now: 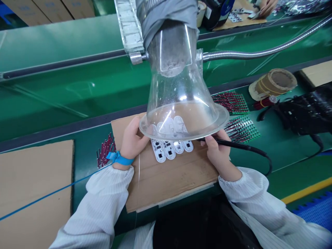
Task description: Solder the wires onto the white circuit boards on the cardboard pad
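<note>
Several small white circuit boards [169, 149] lie in a row on a cardboard sheet [166, 180], partly under a clear plastic fume hood [181, 103]. My right hand [219, 152] is closed around a black soldering iron [233, 144] whose tip points left under the hood's rim. My left hand [132, 140] sits curled at the left end of the boards, its fingertips hidden beneath the hood; a thin solder wire [139, 173] runs down from it. A blue wrist strap [118, 158] with a blue cord circles my left wrist.
Red-leaded parts [105, 152] lie left of the cardboard; green panels with red wires [233, 103] and a tape roll [275, 83] sit right. A black tool [306, 112] and a flexible metal hose [259, 52] are at right. Another person's hand [267, 7] works beyond the green conveyor [64, 86].
</note>
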`<state>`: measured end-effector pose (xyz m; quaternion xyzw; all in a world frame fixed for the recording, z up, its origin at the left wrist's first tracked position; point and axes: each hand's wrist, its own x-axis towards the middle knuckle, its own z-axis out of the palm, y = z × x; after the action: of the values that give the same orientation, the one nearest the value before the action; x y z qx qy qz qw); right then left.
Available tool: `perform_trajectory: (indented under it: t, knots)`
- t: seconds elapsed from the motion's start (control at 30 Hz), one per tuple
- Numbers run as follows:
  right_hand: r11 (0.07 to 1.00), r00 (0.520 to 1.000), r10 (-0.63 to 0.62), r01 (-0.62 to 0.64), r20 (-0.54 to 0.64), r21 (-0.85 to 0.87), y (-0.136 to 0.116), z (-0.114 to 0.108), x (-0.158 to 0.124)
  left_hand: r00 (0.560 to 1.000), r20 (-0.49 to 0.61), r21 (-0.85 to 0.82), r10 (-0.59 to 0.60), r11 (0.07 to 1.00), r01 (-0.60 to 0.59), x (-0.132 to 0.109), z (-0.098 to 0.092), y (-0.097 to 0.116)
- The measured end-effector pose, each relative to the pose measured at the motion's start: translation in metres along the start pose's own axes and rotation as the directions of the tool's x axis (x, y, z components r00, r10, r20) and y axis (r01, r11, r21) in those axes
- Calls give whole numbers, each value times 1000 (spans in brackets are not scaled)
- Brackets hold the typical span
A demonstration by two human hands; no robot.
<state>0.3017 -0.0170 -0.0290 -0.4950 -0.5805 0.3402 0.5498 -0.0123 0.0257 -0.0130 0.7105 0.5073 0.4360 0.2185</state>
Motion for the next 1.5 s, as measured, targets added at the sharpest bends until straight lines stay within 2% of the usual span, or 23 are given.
perform_trajectory:
  t: [0.1,0.27,0.4,0.7,0.8,0.93,1.0,1.1,1.2,1.3,1.5]
  knots:
    - [999,1000,14,-14,-6,32,-4,1,0,1000,-28,8,-7,1000,7,1,-3,1]
    - [999,996,6,-3,84,-37,-3,0,-1,999,-28,-13,-17,1000,17,1,-1,-2]
    - [999,994,14,-10,112,-36,0,-1,-2,1000,-27,-11,-13,1000,13,1,0,-3]
    - [992,985,-48,66,163,-106,-2,-2,-1,1000,9,-52,27,998,-26,-5,7,-14]
    - [989,982,-29,55,187,-140,-2,-4,-3,999,24,-46,22,999,-21,-4,6,-10]
    - [982,978,-41,77,205,-174,-2,-7,-5,999,-40,-3,23,1000,-24,3,-5,-2]
    - [982,983,-37,69,180,-175,-3,-7,-6,996,-88,-24,26,999,-29,7,-11,-1]
    - [995,997,-30,36,65,-96,-8,-3,-9,990,-130,-85,48,995,-60,11,-17,-4]
    - [999,1000,-14,14,1,-29,-14,5,-14,995,-76,-128,64,989,-73,11,-19,-7]
    - [998,999,3,-2,32,-59,-18,14,-15,995,-2,-132,98,986,-98,9,-18,-7]
    - [997,996,7,-1,89,-75,-23,21,-9,991,61,-96,123,989,-117,8,-17,-6]
